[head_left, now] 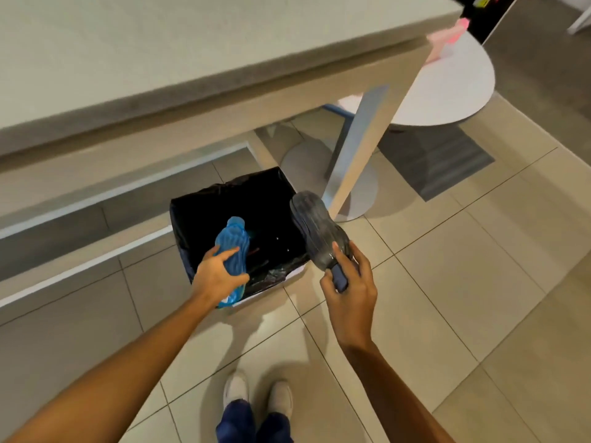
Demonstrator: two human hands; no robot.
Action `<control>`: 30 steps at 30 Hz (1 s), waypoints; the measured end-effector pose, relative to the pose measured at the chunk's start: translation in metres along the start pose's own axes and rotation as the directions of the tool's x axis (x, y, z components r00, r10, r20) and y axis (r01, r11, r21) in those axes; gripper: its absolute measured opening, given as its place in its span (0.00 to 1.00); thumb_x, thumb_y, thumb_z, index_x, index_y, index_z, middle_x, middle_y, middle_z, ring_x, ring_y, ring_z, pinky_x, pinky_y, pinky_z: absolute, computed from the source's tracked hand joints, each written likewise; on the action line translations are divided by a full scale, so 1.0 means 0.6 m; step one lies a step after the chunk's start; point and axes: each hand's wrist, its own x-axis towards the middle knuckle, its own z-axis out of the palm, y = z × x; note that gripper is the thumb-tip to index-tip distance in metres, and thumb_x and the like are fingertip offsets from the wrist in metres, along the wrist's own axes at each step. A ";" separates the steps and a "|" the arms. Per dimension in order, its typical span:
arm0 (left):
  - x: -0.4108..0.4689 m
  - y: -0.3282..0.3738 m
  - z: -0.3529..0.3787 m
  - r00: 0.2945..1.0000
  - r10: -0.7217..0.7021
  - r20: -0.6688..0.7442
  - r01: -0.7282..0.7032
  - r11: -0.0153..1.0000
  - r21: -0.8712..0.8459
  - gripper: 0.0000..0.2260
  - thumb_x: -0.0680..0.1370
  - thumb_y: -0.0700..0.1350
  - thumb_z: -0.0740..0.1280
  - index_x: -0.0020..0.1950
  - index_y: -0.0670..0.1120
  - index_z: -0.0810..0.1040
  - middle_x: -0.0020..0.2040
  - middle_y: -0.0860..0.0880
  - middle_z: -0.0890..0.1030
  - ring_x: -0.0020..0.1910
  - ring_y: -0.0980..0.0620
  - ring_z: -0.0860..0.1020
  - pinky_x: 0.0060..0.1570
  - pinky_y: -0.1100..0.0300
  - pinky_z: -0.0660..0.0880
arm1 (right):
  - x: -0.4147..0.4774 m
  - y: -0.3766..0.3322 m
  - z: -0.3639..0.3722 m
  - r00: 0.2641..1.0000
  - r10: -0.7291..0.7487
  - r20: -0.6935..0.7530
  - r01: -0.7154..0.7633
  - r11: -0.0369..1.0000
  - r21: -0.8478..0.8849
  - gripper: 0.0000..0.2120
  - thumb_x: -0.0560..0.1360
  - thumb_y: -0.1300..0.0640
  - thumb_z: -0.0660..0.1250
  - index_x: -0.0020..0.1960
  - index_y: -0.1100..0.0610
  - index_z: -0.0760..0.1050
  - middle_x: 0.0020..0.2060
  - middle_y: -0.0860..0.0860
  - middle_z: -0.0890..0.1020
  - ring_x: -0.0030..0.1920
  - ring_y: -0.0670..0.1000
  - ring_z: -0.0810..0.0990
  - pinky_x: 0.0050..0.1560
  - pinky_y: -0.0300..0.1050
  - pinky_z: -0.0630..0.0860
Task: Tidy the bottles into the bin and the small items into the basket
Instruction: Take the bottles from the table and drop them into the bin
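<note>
- As I look down past my own arms, the nearest things are my two white shoes (257,394) and blue trouser legs (252,423) on the pale tiled floor (463,282).
- My left hand (217,276) is wrapped around the lower part of a blue plastic bottle (232,247), fingers across its ribbed side and thumb underneath; the bottle is tilted away from me and hangs over the near left corner of the bin (236,225).
- My right hand (351,282) is closed around the capped neck end of a clear, dark-looking bottle (316,228), so its base points up and away; it sits above the bin's right edge, partly beyond the rim.
- The two bottles are apart, one over each side of the bin's opening.
- The bin stands on the floor, lined with a black bag; its inside is too dark for me to tell what lies in it, beyond a few glints.
- Just behind the bin runs the front edge of a long beige worktop (160,43), with its pale leg (361,148) coming down beside the bin's far right corner.
- Farther right, a round white table (454,91) carries a blurred pink item (447,39) near its far edge.
</note>
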 end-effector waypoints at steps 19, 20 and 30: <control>0.241 -0.093 0.206 0.967 -0.223 -0.120 0.174 0.931 -0.322 0.46 0.69 0.48 0.76 0.78 0.44 0.51 0.75 0.40 0.63 0.72 0.39 0.63 0.68 0.45 0.64 | 0.038 0.149 0.108 0.992 -0.062 0.114 0.054 0.996 0.075 0.23 0.73 0.64 0.70 0.67 0.52 0.74 0.66 0.47 0.72 0.65 0.41 0.72 0.64 0.34 0.72; 0.235 -0.096 0.207 0.966 -0.229 -0.118 0.181 0.929 -0.322 0.44 0.70 0.47 0.75 0.77 0.44 0.53 0.74 0.41 0.64 0.72 0.39 0.64 0.68 0.46 0.65 | 0.035 0.151 0.109 0.991 -0.048 0.123 0.038 0.996 0.085 0.23 0.73 0.65 0.69 0.67 0.52 0.74 0.67 0.47 0.72 0.65 0.42 0.72 0.64 0.36 0.72; 0.131 -0.076 0.115 0.971 -0.064 -0.231 -0.020 0.940 -0.342 0.03 0.76 0.43 0.68 0.48 0.49 0.80 0.43 0.54 0.80 0.39 0.63 0.76 0.41 0.79 0.70 | 0.046 0.109 0.115 0.997 0.014 0.072 -0.019 0.997 0.071 0.24 0.71 0.64 0.73 0.65 0.52 0.76 0.63 0.45 0.74 0.61 0.43 0.75 0.60 0.31 0.74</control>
